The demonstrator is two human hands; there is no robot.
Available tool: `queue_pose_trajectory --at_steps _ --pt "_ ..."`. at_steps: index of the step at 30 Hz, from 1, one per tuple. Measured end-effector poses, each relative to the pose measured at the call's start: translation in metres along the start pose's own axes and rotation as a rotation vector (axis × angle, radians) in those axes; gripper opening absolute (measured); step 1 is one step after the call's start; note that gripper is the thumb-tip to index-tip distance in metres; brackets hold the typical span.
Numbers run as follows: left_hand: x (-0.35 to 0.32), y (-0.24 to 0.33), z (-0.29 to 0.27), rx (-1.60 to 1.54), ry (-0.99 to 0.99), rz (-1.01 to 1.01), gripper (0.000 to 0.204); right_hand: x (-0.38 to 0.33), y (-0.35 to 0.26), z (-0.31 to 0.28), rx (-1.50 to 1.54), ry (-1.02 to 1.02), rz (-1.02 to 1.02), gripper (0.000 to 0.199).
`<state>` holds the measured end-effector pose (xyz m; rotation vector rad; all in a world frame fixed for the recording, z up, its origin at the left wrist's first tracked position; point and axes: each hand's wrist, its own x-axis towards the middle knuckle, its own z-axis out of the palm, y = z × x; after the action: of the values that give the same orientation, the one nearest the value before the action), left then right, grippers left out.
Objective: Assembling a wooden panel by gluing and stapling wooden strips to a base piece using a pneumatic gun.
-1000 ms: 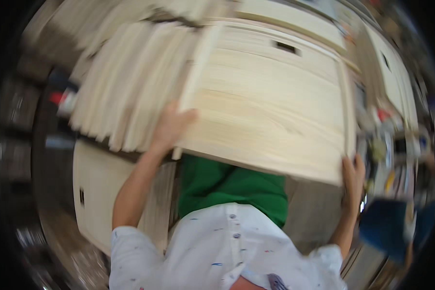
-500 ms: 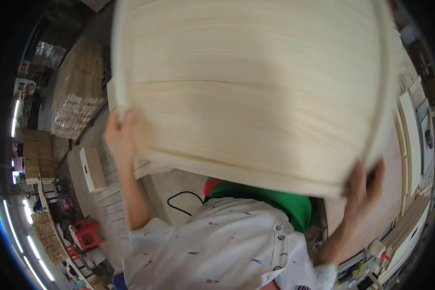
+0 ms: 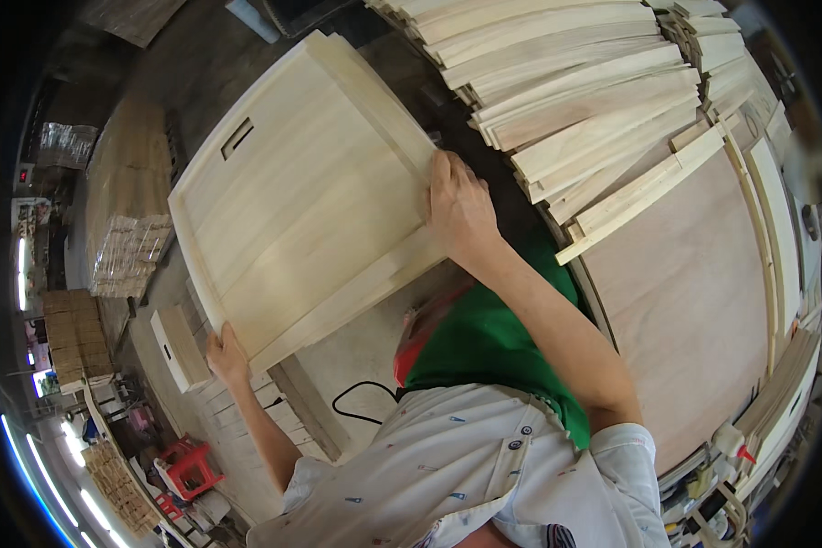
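I hold a large pale wooden panel (image 3: pixel 301 192) with raised battens along its edges and a small rectangular slot near one end. My left hand (image 3: pixel 226 358) grips its lower left corner from underneath. My right hand (image 3: pixel 459 205) is clamped on its right edge. The panel is tilted, off to the left of the workbench, over the floor.
A plywood-topped workbench (image 3: pixel 694 310) lies to the right, with a heap of pale wooden slats (image 3: pixel 575 82) at its far end. Below the panel are a small wooden box (image 3: pixel 181 347), a black cable (image 3: pixel 361 406) and a red stool (image 3: pixel 190 466). Stacked timber (image 3: pixel 123 219) stands at left.
The panel swung from over the bench, up in front of the camera, and now down to the left side. Both hands kept hold of it as I turned left.
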<state>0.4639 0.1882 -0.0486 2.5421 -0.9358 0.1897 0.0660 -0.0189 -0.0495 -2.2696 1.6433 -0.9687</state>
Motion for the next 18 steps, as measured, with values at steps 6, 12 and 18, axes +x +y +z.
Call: queue_pose_trajectory --at_steps 6,12,18 --pt "0.007 -0.008 -0.002 -0.132 -0.115 -0.049 0.059 -0.004 -0.007 -0.011 0.123 -0.142 0.087 0.035" --pt "0.006 0.022 0.008 -0.093 -0.207 0.04 0.055 -0.022 0.012 -0.026 -0.044 -0.179 0.165 0.034" --pt "0.009 0.133 -0.01 0.14 0.515 1.123 0.02 -0.056 0.004 -0.037 0.188 0.119 0.036 0.037"
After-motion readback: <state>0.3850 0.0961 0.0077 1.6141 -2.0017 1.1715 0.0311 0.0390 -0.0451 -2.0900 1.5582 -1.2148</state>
